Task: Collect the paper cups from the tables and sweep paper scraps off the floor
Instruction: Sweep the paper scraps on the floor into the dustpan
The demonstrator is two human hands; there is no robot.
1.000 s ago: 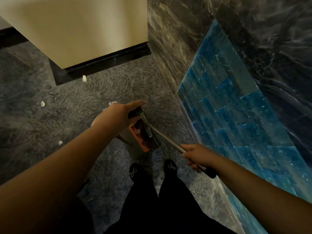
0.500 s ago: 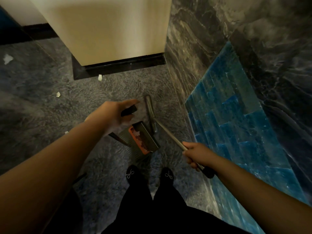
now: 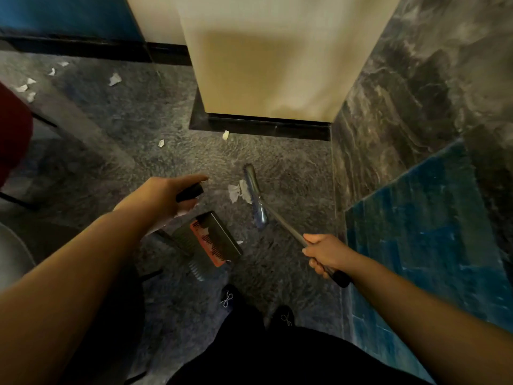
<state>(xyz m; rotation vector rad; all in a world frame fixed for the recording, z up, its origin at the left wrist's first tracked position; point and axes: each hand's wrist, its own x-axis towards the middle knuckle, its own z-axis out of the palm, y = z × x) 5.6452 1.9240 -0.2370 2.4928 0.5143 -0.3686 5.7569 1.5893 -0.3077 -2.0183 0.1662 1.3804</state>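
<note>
Right now the left hand grips the black handle of a dustpan, fingers curled round it, index finger stretched out forward. Dustpan hangs tilted, dark tray with an orange-red comb strip, low over the grey carpet, just far of the person's shoes. Right hand clamps the metal broom stick, fingers wrapped tight near its black end grip. Broom head sits on the carpet right of the dustpan, blurred. Crumpled paper scrap lies touching the broom head's left side, between broom and left hand. More paper scraps: one right against the black base of the cream pillar, one a bit left of it, one farther left, and a cluster at far left near the dark baseboard. Tiny scrap beside the dustpan's right edge. Marble wall with blue panel on the right. Red chair at left edge. No paper cups in view.
</note>
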